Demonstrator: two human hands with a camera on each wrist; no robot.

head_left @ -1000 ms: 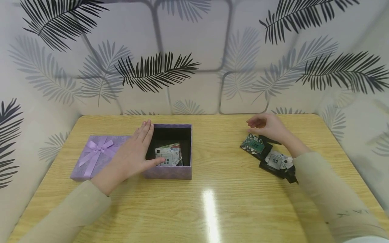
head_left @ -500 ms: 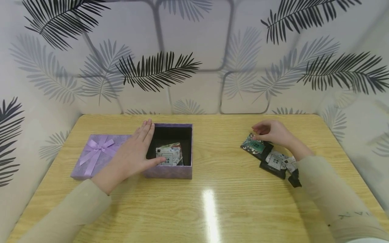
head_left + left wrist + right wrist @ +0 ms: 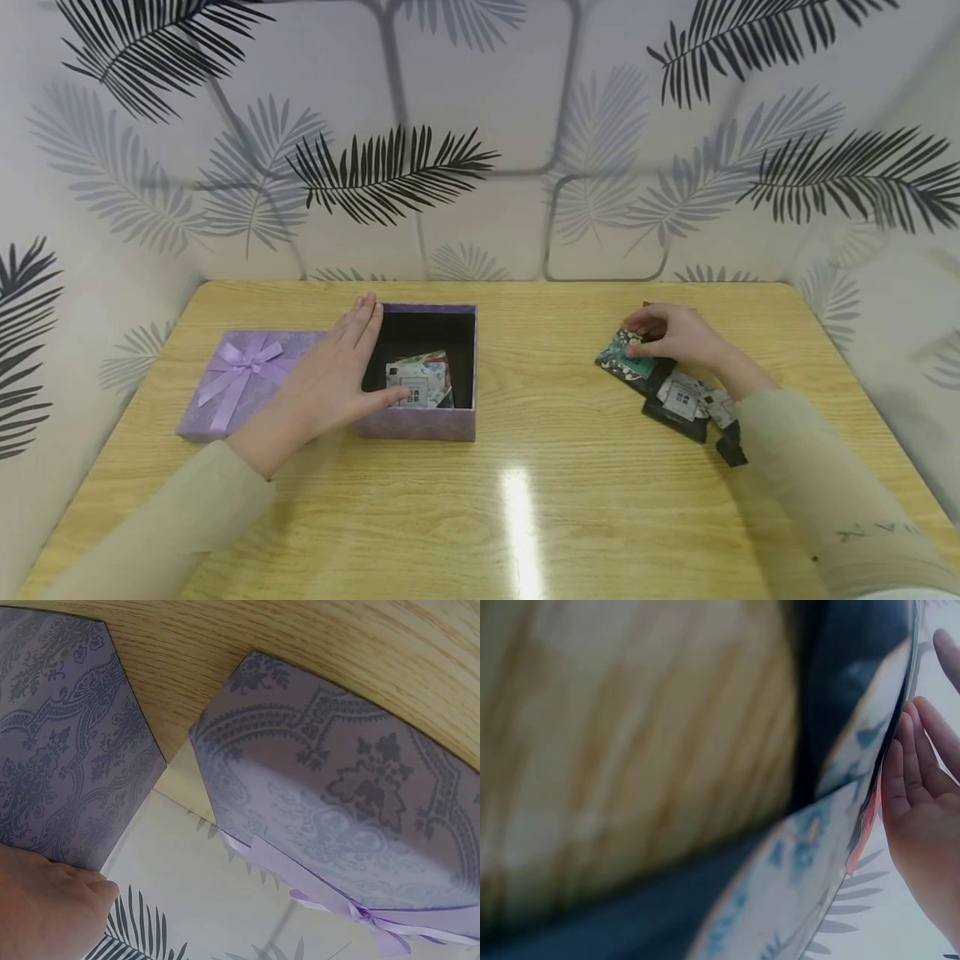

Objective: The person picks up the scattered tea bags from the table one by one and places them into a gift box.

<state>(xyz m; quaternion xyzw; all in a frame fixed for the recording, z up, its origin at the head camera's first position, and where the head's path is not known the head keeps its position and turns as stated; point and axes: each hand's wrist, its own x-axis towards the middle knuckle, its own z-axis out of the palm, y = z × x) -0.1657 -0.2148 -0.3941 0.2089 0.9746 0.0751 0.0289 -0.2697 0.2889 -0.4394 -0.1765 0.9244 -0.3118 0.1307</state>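
My left hand [image 3: 333,375] lies along the left wall of a lidless purple box [image 3: 420,427], fingers straight and thumb spread over the front rim. Inside the box are several flat printed sachets, a white one [image 3: 408,385] uppermost. In the left wrist view the hand [image 3: 52,907] touches the patterned box side [image 3: 67,735]. On the right, my right hand [image 3: 678,337] is over a dark floral sachet with a green label [image 3: 618,357]. Its thumb is on the label and its fingers are bent near the far edge. The right wrist view shows thumb and fingers [image 3: 922,780] apart.
The purple lid [image 3: 217,400] with a ribbon bow lies left of the box, partly under the left forearm. A white sachet [image 3: 682,396] and black packets [image 3: 675,421] lie close to the right wrist. A patterned cloth [image 3: 510,225] stands behind the wooden table [image 3: 450,517].
The right hand has come down and slightly right onto the green-labelled sachet, and a red edge now shows behind it. The left hand stays at the box.
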